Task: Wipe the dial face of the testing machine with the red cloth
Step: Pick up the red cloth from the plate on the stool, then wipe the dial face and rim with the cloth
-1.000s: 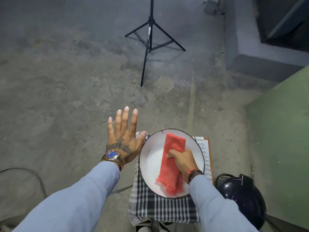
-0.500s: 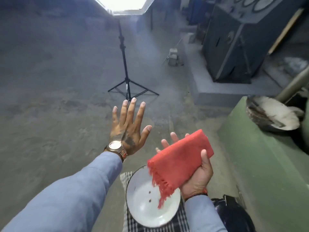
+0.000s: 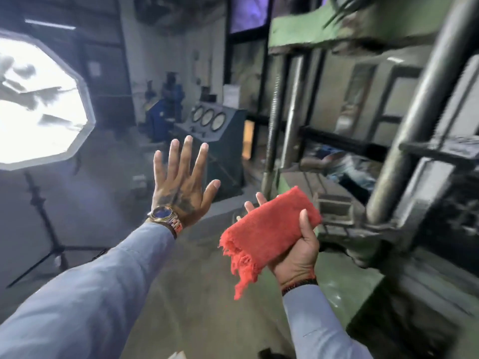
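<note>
Cloth, red and folded into a soft oblong pad, is what matters here: the red cloth (image 3: 269,226) lies across the upturned palm of the right hand (image 3: 295,252), whose thumb presses down on its right end while the fingertips show past the far edge, so the hand is curled closed around it in a loose clasp. A frayed fringe hangs free off the near left corner, below the palm. It looks light and limp, likely to sag or unfold if held by one edge, so the present hold around the folded middle seems the sound one; for wiping, a flat palm behind the pad should press it evenly, with the fringe tucked in or kept clear of anything it could snag on. The left hand (image 3: 181,187) is spread wide open, fingers splayed, palm away, holding nothing, with a wristwatch (image 3: 163,215) at the cuff. Well beyond both hands stands a dark console carrying three round dial faces (image 3: 207,117), probably the testing machine's gauges; they are far off and untouched, so the wipe has not begun. Their glass fronts likely want light pressure. A green press frame (image 3: 324,27) rises on the right, blurred.
</note>
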Available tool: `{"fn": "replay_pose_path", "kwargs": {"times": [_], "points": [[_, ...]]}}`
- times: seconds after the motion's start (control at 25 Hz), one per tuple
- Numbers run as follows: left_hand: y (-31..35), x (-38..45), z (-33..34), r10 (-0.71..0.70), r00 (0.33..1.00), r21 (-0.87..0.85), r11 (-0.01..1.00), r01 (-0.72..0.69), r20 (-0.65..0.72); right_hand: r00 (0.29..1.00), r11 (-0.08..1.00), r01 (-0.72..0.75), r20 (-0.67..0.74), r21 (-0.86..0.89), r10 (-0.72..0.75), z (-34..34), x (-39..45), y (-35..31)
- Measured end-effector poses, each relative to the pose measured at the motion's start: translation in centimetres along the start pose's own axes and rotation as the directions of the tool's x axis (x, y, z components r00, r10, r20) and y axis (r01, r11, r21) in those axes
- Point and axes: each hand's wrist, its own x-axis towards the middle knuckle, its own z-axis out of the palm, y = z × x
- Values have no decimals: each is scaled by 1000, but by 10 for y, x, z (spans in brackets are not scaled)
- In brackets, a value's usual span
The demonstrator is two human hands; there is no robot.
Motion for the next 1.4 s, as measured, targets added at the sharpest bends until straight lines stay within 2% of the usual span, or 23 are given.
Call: {"fn": "replay_pose_path", "kwargs": {"times": [0.16,0.36,0.68,0.8,0.88,1.08,1.2,1.28,1.36,1.4], "points": [[110,53,-27,136,983,-140,978,-153,-127,965,959,237,-74,-158,-251,32,-47,-133],[298,69,-64,271,936,-306,893,-332,-224,843,826,460,-130,-324,-521,57,-168,-287],[613,14,-142,408,857,-494,701,-515,-314,663,640,544,-190,-542,-724,53,-409,-489],[725,-11,-171,475,800,-501,623,-600,-367,575,557,586,-182,-588,-797,55,-490,-557],[779,-21,-180,488,782,-525,580,-623,-388,542,520,588,-175,-619,-822,52,-530,-591],[913,-26,-187,524,754,-579,494,-649,-396,386,450,621,-250,-641,-888,35,-609,-671],[988,-18,-180,520,743,-590,466,-660,-421,236,381,627,-300,-680,-924,11,-630,-731],[1033,-12,-165,510,758,-617,458,-639,-406,93,311,571,-316,-760,-944,-5,-633,-772],[1079,-7,-145,506,777,-656,447,-608,-375,-138,222,389,-295,-894,-945,-22,-626,-817],[1104,-1,-134,507,783,-665,449,-596,-360,-255,198,225,-253,-954,-933,-31,-618,-843]]}}
